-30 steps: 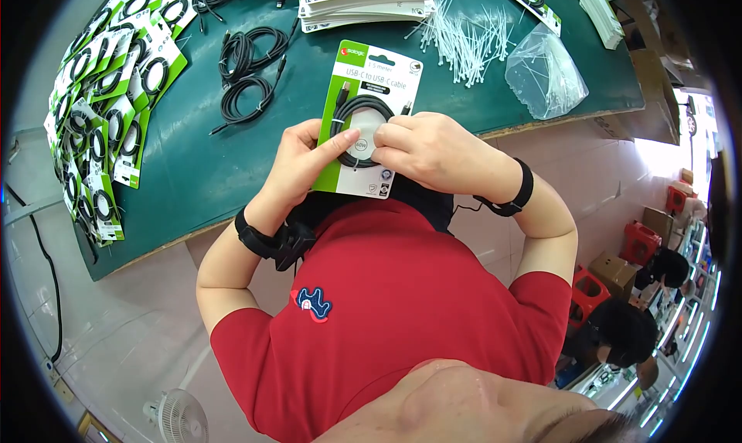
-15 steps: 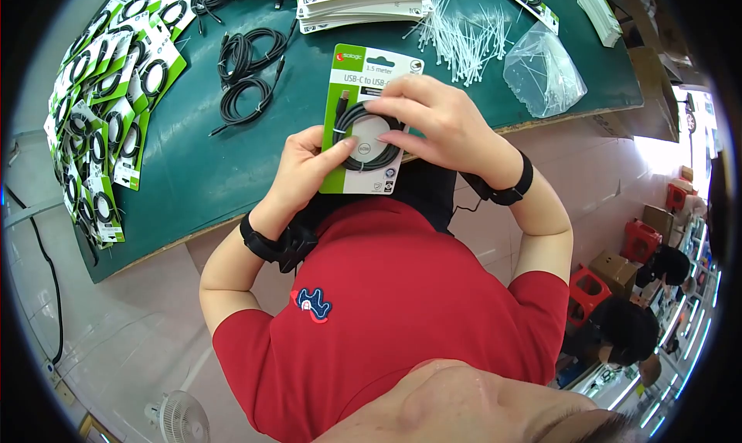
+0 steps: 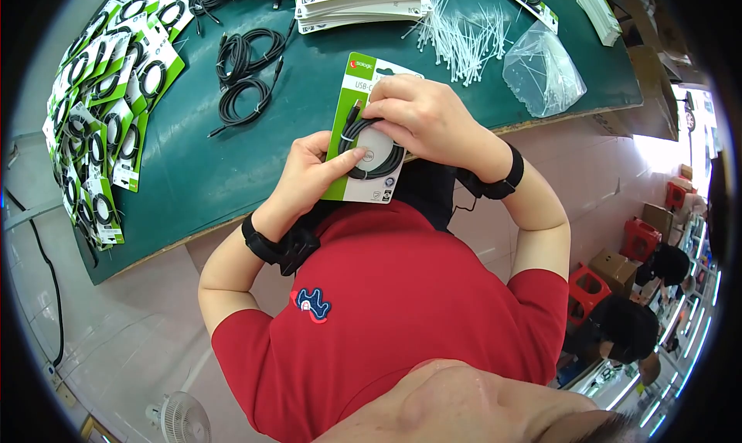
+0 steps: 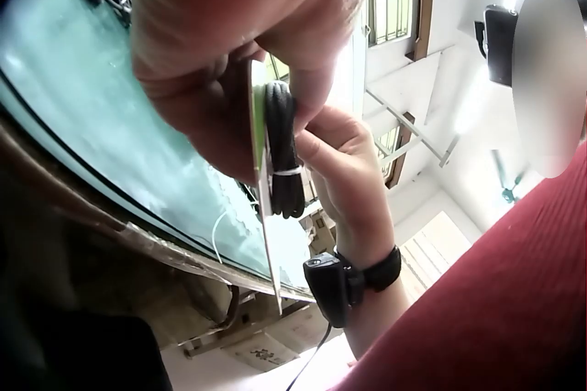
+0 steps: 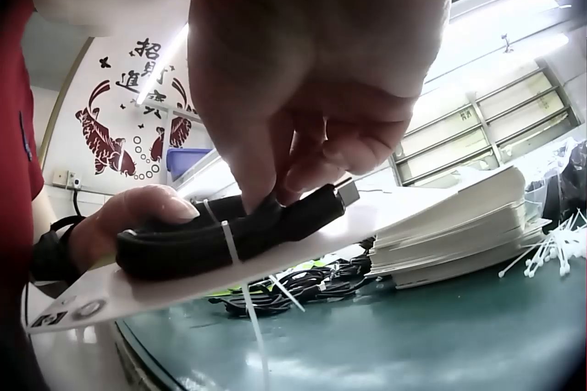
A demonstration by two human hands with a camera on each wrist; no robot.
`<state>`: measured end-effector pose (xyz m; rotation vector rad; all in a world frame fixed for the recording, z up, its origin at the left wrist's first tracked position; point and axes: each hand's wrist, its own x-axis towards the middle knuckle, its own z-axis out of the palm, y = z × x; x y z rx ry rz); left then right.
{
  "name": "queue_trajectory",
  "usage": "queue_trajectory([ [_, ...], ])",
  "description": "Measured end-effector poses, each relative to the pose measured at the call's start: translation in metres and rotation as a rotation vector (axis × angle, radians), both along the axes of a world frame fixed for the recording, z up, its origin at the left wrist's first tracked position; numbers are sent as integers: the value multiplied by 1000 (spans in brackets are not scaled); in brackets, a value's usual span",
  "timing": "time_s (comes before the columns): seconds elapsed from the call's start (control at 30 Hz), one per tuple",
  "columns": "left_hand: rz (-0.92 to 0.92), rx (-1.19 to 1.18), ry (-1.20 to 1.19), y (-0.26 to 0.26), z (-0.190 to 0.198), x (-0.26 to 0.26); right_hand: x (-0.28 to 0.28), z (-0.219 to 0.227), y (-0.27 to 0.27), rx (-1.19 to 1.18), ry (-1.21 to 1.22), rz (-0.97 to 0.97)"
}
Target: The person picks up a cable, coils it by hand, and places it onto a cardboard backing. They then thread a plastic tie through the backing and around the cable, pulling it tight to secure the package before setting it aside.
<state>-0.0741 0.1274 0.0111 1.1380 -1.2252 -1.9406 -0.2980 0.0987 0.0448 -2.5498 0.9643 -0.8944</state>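
A green and white card (image 3: 340, 126) with a coiled black cable (image 3: 396, 158) on its front is held over the table edge. My left hand (image 3: 304, 171) grips the card's left side, thumb on the front near the coil's middle. Against the coil's upper part, the bent fingers of my right hand (image 3: 425, 118) pinch at the cable, covering some of the printing. The right wrist view shows the cable's metal plug (image 5: 347, 192) beside those fingertips and a white tie (image 5: 229, 242) round the coil. In the left wrist view the card (image 4: 268, 226) appears edge-on.
Carded cables (image 3: 112, 126) overlap at the table's left. Loose black cables (image 3: 246, 99) lie behind the left hand, a card stack (image 3: 363, 2) at the back. White ties (image 3: 468, 45), a plastic bag (image 3: 543, 72) and another carded cable (image 3: 533, 1) lie to the right on the green table (image 3: 174, 184).
My right hand has come off the coil's right side and moved to its upper part, fingers closing at the cable. The card has shifted slightly and tilted in my left hand.
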Motion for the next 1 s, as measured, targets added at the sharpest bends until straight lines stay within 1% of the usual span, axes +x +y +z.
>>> queue_trajectory([
  [0.1,-33,28,-26,-4,3,1,4,-3,-3,2,-8,-8],
  [0.2,-40,79,7,-5,7,0,8,-5,-4,-10,-30,9],
  [0.23,-40,78,7,-6,7,0,8,-3,-4,-31,-36,-21],
  [0.3,34,136,104,-6,5,2,9,0,-4,-73,-50,-82],
  [0.33,71,165,153,-7,5,2,8,1,-4,-74,-51,-84],
  [0.43,75,130,155,-8,5,3,3,3,-2,0,9,-210],
  [0.6,47,64,133,-8,6,2,1,2,-6,-49,-28,-159],
  [0.77,29,95,134,-9,3,3,0,1,-8,13,7,-140],
  [0.87,52,107,133,-9,2,3,2,2,-8,37,5,-150],
  [1.0,24,100,118,-10,7,4,4,0,-11,-27,-86,-130],
])
